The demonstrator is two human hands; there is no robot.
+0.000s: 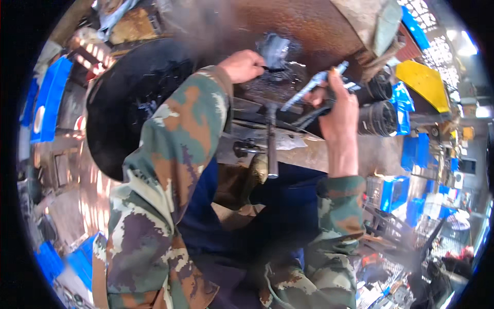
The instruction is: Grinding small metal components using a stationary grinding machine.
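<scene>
My left hand [242, 66] is closed, fingers pinched together beside a shiny grey metal block [274, 50] on the wet, dark bench top [314, 31]. A small dark bit shows at its fingertips, too unclear to name. To the right, my right hand [340, 105] is closed round a long, flat, pale metal strip [307, 88], held slantwise with the thumb near its upper end. Dark bar-like pieces [311, 119] lie just under that hand; whether it touches them I cannot tell. Between my hands, a T-shaped metal bar [272, 141] hangs over the bench's near edge.
A big black round tub [121, 108] stands at the left. Dark cylinders [378, 118], a blue plastic bag [402, 100] and a yellow sheet [422, 85] are on the right. Blue bins [51, 100] stand on both sides. Cloths [388, 31] lie at the far right of the bench.
</scene>
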